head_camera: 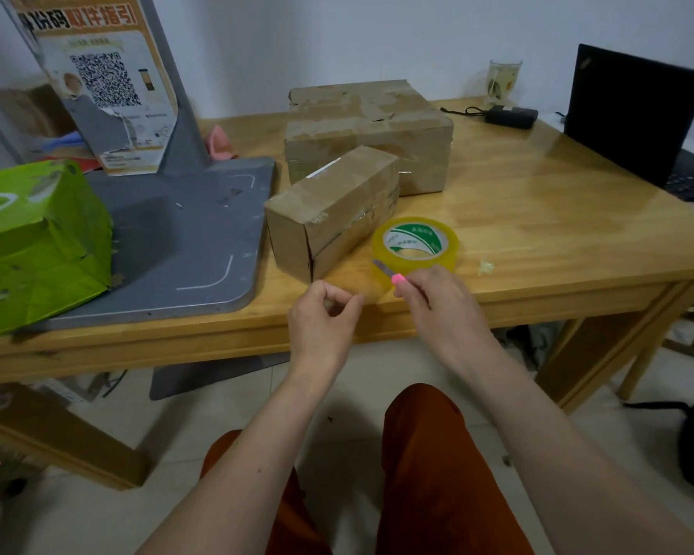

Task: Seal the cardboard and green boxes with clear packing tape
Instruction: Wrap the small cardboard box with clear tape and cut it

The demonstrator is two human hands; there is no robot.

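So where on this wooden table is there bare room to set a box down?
The widest bare patch of the wooden table lies between the yellowish tape roll, the large brown cardboard box and the black laptop. It is crowded left of there: small cardboard box, grey stand base, green box.

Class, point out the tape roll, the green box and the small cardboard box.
tape roll (416, 244): head view, top face.
green box (37, 250): head view, front side.
small cardboard box (333, 194): head view, top face.

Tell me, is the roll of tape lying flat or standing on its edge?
Lying flat: the roll of tape rests on the table, its hole facing up.
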